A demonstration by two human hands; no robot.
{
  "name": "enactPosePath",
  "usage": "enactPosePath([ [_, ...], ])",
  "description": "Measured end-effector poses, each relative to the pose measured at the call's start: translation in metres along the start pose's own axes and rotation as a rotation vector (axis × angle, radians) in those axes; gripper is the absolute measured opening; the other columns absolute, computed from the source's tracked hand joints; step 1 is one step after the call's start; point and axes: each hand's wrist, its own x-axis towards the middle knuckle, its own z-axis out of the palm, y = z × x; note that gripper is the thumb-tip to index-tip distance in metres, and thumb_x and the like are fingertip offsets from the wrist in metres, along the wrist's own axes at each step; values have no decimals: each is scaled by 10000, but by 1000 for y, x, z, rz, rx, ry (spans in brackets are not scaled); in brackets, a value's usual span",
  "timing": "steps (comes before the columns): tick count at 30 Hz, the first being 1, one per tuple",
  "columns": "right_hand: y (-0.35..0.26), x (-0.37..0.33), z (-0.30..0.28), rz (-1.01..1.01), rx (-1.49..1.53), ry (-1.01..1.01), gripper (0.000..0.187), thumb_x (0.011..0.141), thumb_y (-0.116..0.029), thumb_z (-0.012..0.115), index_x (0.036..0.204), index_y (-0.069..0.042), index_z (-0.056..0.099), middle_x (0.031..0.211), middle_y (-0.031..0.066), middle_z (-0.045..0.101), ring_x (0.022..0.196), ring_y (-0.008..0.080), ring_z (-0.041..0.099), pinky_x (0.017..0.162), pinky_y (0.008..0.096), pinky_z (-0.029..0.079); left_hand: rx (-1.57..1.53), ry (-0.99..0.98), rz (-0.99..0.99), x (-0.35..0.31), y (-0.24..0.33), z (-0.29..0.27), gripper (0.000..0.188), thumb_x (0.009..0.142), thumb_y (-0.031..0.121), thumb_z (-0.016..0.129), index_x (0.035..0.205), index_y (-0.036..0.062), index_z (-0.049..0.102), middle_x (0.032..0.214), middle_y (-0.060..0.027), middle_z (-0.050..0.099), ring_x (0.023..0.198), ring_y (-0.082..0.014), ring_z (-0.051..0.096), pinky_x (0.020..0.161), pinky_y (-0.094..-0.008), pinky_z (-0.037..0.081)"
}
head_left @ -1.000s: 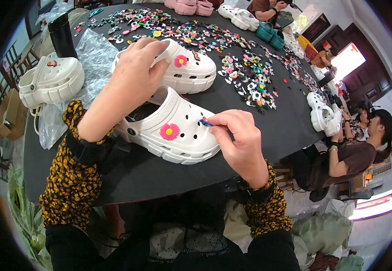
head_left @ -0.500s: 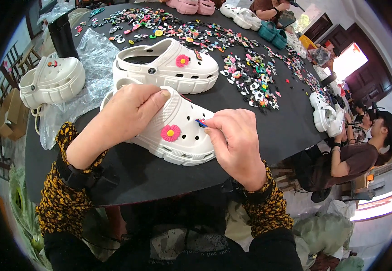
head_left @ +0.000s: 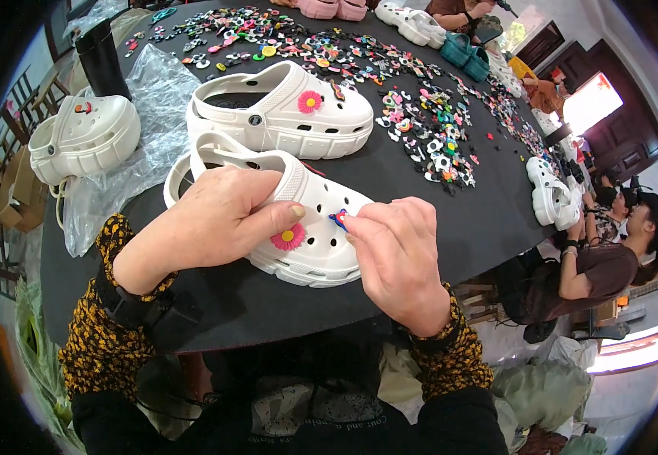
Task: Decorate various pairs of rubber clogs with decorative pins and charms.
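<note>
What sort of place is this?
Probably a small footwear-decorating workshop: loose colourful charms lie strewn across a black table, white clogs stand on it, some bearing pink flower charms, and other people are along its right side.

White light along the right

A black worktop fills the middle, its edges bowed by the lens. At the upper right, pale walls surround dark brown panelled doors beside a bright opening that glares white. Lower down, a window glows just as strongly. Dark wooden furniture stands at the left, where the visible floor looks grey.
</note>
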Motion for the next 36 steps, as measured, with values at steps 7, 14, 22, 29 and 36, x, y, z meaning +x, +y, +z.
enactPosePath([
  [7,1,-4,-12,-21,52,-155,362,686,-37,607,1042,24,606,1032,89,561,947,231,531,846,382,382,-129,-92,-65,1,-1,0,260,921,175,531,1069,-26,603,807,-62,665,734,-112,598,681,-276,488],
  [14,-1,1,-16,20,119,-221,336,682,21,619,1018,4,624,1020,70,568,949,243,528,836,365,385,-192,59,26,3,-8,11,305,857,220,607,703,-35,543,604,-175,522,525,-268,512,520,-366,393],
  [22,2,3,-17,-65,94,-322,368,737,-96,537,1059,76,581,1079,124,547,997,250,506,857,377,373,-236,61,47,5,-11,12,369,854,208,620,627,-30,452,535,-145,435,471,-213,395,472,-353,326],
  [29,2,5,-16,-111,39,-356,355,737,-118,528,1023,82,592,1054,129,538,987,253,497,857,369,375,-244,43,33,6,-8,13,384,858,219,628,623,-25,445,511,-125,409,474,-179,378,470,-345,322],
  [36,-2,9,-12,-85,18,-399,367,677,-39,589,1032,54,595,1033,92,539,974,236,514,852,381,381,-246,22,48,7,-7,11,365,866,201,622,623,-21,464,512,-93,411,492,-131,378,467,-323,321],
])
